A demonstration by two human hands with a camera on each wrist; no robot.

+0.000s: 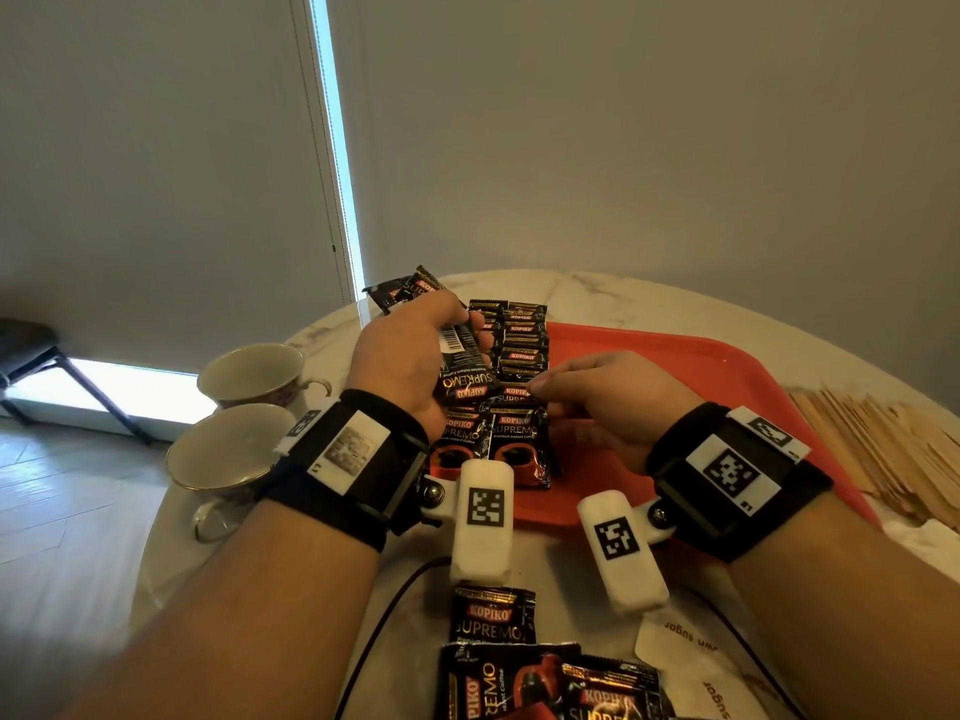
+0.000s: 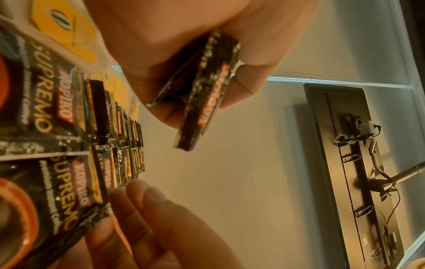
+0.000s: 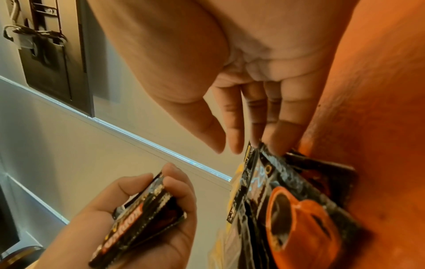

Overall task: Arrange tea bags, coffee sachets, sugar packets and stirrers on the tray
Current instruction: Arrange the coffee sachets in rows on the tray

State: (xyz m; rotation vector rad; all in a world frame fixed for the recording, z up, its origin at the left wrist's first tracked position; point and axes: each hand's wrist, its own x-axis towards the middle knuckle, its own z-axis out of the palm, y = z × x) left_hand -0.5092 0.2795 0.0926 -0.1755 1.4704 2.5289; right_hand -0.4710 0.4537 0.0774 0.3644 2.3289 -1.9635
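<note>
My left hand hovers over the left edge of the red tray and grips a small stack of black Kopiko coffee sachets. The same stack is clamped between thumb and fingers in the left wrist view. Two rows of overlapping coffee sachets lie along the tray's left side. My right hand reaches in from the right with straight fingers, whose tips touch the top edge of a laid sachet. Yellow tea bags lie beyond the rows.
Two empty teacups stand left of the tray. Wooden stirrers lie piled to its right. Loose coffee sachets and white sugar packets lie on the marble table near me, beside a black cable.
</note>
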